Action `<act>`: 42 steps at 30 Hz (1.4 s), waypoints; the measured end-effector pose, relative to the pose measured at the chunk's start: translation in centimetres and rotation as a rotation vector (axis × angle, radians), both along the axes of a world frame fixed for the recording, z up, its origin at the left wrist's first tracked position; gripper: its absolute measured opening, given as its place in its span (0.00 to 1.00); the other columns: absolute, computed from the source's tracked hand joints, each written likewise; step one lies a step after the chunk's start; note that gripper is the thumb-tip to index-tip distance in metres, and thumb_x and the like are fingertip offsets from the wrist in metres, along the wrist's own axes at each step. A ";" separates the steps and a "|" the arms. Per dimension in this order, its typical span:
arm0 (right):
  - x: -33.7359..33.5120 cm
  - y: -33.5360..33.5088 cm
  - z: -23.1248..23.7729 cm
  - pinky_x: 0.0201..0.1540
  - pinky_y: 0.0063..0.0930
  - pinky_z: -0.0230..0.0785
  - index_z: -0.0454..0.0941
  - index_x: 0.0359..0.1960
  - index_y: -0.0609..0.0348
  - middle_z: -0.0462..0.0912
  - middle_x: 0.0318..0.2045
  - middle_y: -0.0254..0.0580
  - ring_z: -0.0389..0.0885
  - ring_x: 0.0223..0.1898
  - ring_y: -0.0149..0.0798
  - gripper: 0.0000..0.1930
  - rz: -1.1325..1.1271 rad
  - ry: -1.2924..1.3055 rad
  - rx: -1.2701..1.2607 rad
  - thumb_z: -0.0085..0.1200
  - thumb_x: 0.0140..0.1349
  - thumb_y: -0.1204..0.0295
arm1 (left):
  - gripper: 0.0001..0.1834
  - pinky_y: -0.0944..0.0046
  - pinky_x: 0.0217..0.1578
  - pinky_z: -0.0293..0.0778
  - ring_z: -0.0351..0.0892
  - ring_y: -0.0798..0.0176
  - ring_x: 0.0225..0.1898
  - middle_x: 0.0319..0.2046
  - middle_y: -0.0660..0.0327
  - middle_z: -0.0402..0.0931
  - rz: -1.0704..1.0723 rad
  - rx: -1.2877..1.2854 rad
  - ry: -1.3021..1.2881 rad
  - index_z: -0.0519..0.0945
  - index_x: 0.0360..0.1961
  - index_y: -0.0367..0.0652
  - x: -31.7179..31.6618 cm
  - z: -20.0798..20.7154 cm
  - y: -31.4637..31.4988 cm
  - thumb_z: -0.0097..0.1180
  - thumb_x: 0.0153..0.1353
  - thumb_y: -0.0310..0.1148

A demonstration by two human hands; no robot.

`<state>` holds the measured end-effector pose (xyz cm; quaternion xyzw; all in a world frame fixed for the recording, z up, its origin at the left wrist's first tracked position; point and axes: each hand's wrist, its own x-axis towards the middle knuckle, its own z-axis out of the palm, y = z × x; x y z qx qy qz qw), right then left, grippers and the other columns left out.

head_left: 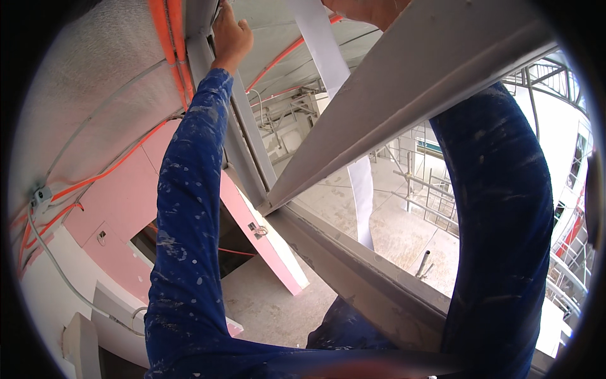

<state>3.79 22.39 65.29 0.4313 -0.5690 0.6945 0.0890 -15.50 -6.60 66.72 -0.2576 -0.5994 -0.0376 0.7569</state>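
Note:
My left hand [232, 39] is raised against the grey metal window frame [243, 136] at the top. Its thumb shows and its fingers are curled at the frame's edge; whatever they hold is hidden. Only part of my right hand [372, 9] shows at the top edge, above a wide grey metal bar [404, 82], its fingers out of view. A long white strip [323, 47] hangs down close to the right hand and passes behind the bar. Whether the right hand holds the strip cannot be made out. Both sleeves are dark blue, the left one specked with white.
Orange conduits [169, 44] run along the ceiling at the left. A pink wall panel [120, 208] and a junction box [42, 194] are below. Beyond the lower frame rail [353, 271] lie a concrete floor [394, 221], a short upright pipe [423, 262] and scaffolding [420, 183].

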 end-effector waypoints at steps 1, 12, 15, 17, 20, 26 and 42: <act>0.0 -0.1 0.1 0.77 0.54 0.45 0.64 0.71 0.61 0.64 0.74 0.46 0.60 0.73 0.54 0.32 0.021 -0.002 -0.011 0.42 0.77 0.49 | 0.42 0.49 0.76 0.50 0.54 0.39 0.76 0.74 0.39 0.57 0.022 -0.005 0.014 0.53 0.77 0.31 0.2 0.0 0.1 0.54 0.61 0.21; 2.3 -0.2 -1.2 0.73 0.54 0.49 0.73 0.64 0.60 0.77 0.63 0.43 0.68 0.66 0.49 0.26 0.078 0.164 0.052 0.46 0.77 0.52 | 0.42 0.47 0.73 0.57 0.62 0.37 0.70 0.67 0.38 0.67 -0.050 -0.018 -0.056 0.57 0.76 0.33 2.6 -0.1 1.3 0.52 0.58 0.18; 2.8 -0.2 -1.2 0.72 0.57 0.51 0.73 0.63 0.65 0.79 0.60 0.47 0.71 0.65 0.52 0.25 0.106 0.091 0.057 0.46 0.76 0.56 | 0.39 0.47 0.72 0.59 0.66 0.37 0.68 0.64 0.37 0.71 -0.021 -0.013 -0.055 0.62 0.74 0.33 1.1 0.4 0.4 0.51 0.58 0.19; 2.8 0.2 -1.0 0.70 0.58 0.54 0.73 0.62 0.68 0.81 0.58 0.51 0.73 0.62 0.53 0.24 0.119 0.017 0.105 0.47 0.75 0.60 | 0.37 0.47 0.71 0.60 0.68 0.37 0.67 0.62 0.36 0.72 -0.059 -0.002 -0.088 0.65 0.72 0.32 -0.1 0.7 -0.3 0.50 0.57 0.20; 1.6 1.1 -1.1 0.65 0.56 0.62 0.73 0.60 0.72 0.81 0.56 0.56 0.78 0.57 0.53 0.23 0.149 0.003 0.206 0.49 0.72 0.64 | 0.34 0.50 0.69 0.64 0.71 0.41 0.67 0.63 0.37 0.73 -0.092 0.055 -0.213 0.67 0.71 0.32 -1.3 1.0 -0.9 0.51 0.60 0.23; -3.6 1.4 -3.0 0.54 0.46 0.75 0.78 0.55 0.69 0.85 0.49 0.52 0.85 0.46 0.46 0.19 0.144 -0.070 0.407 0.55 0.70 0.65 | 0.31 0.49 0.72 0.64 0.67 0.42 0.71 0.70 0.39 0.65 -0.804 0.265 -0.769 0.63 0.72 0.28 2.2 -0.9 0.6 0.50 0.71 0.31; -6.8 -2.4 -10.5 0.62 0.38 0.74 0.79 0.53 0.72 0.87 0.48 0.51 0.88 0.49 0.40 0.20 0.101 -0.314 0.507 0.66 0.64 0.71 | 0.31 0.42 0.76 0.47 0.57 0.42 0.75 0.73 0.46 0.60 -1.389 0.570 -0.940 0.59 0.73 0.34 2.9 0.3 -0.1 0.42 0.78 0.43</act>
